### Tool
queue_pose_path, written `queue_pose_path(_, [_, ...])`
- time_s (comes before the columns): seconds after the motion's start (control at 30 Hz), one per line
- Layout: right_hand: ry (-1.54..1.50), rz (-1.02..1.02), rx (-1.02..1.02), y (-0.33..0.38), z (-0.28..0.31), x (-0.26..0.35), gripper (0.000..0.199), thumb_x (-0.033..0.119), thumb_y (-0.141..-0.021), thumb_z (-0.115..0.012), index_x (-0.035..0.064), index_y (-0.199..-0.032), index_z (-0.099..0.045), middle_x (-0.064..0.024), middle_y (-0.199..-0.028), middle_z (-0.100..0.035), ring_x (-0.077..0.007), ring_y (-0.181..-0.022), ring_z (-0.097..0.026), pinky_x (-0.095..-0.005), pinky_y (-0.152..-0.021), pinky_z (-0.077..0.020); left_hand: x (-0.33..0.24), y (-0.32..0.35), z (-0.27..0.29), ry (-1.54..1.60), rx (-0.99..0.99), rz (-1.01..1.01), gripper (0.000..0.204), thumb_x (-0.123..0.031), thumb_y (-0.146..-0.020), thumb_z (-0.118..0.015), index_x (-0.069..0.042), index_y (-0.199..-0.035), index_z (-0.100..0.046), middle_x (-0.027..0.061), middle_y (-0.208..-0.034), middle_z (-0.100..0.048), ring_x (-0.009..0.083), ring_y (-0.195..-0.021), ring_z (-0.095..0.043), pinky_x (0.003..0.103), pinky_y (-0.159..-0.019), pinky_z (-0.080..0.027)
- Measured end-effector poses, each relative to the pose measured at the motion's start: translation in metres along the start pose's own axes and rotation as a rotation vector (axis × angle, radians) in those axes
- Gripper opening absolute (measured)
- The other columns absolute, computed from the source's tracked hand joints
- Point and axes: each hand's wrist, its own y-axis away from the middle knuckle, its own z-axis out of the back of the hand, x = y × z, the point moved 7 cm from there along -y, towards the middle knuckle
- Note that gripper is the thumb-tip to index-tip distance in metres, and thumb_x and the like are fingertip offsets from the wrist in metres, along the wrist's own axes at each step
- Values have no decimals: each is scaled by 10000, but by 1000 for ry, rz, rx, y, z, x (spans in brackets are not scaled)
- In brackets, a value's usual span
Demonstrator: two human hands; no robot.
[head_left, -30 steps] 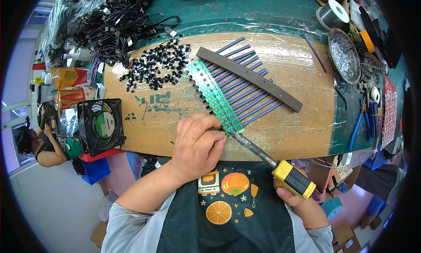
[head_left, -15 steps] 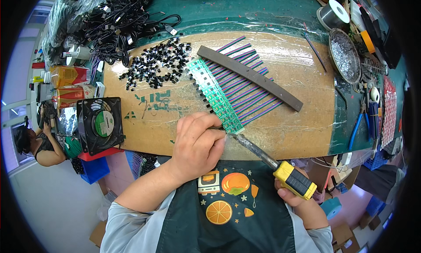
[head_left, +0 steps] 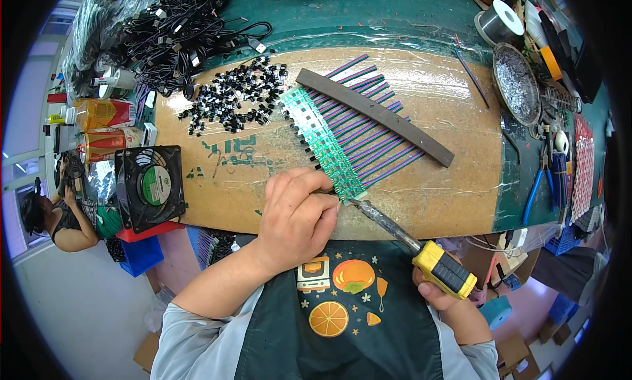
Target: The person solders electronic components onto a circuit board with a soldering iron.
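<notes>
If the soldering iron (head_left: 440, 267) gripped in the right hand (head_left: 434, 292) slips, its tip may burn the left hand (head_left: 296, 212), curled just beside, its hold unclear.

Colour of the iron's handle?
Yellow, with a black grip section on the handle; the head view shows it best.

green circuit-board panel (head_left: 322, 145) slanting, yellow-handled soldering iron (head_left: 425, 256) at lower end

Head-worn fisheye here, close in, looking steeply down over two bare hands (head_left: 299, 215), lower-centre, and the broad green-topped desk (head_left: 342, 21) above!
</notes>
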Motion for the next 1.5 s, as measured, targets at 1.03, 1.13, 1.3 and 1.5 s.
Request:
queue_pose_path(1.03, [-474, 297, -714, -51, 133, 50, 525, 183, -926, -610, -56, -1355, -422, -36, -687, -496, -117, -526, -460, -260, -491, -413, 17, -16, 32, 71, -27, 22, 201, -48, -738, -780, -64, -911, -679, 82, -1018, -644, 281, -924, -618, 395, -815, -457])
queue_pose_path(1.13, [-555, 224, -638, -71, 103, 51, 579, 226, -903, -654, -50, -1357, -424, -66, -742, -564, -159, -593, -549, -304, -550, -492, 21, -36, 42, -10, -72, -1, 202, -46, -746, -768, -62, -925, -677, 75, -998, -651, 280, -915, -624, 395, -818, -452])
queue_pose_path(1.3, [-555, 299, -543, -91, 69, 53, 612, 222, -890, -669, -52, -1374, -412, -166, -1006, -663, -285, -934, -679, -429, -830, -567, 29, -66, 30, -124, -68, -64, 197, -102, -769, -760, -64, -941, -673, 72, -1013, -657, 279, -1005, -624, 413, -886, -451])
queue_pose_path(1.5, [-633, 305, -482, -100, 51, 61, 679, 193, -898, -651, -12, -1459, -329, -246, -1343, -502, -379, -1199, -586, -453, -914, -567, 33, -79, 7, -173, 55, -74, 251, -142, -780, -753, -66, -1009, -684, 94, -1129, -643, 285, -1101, -604, 437, -990, -434])
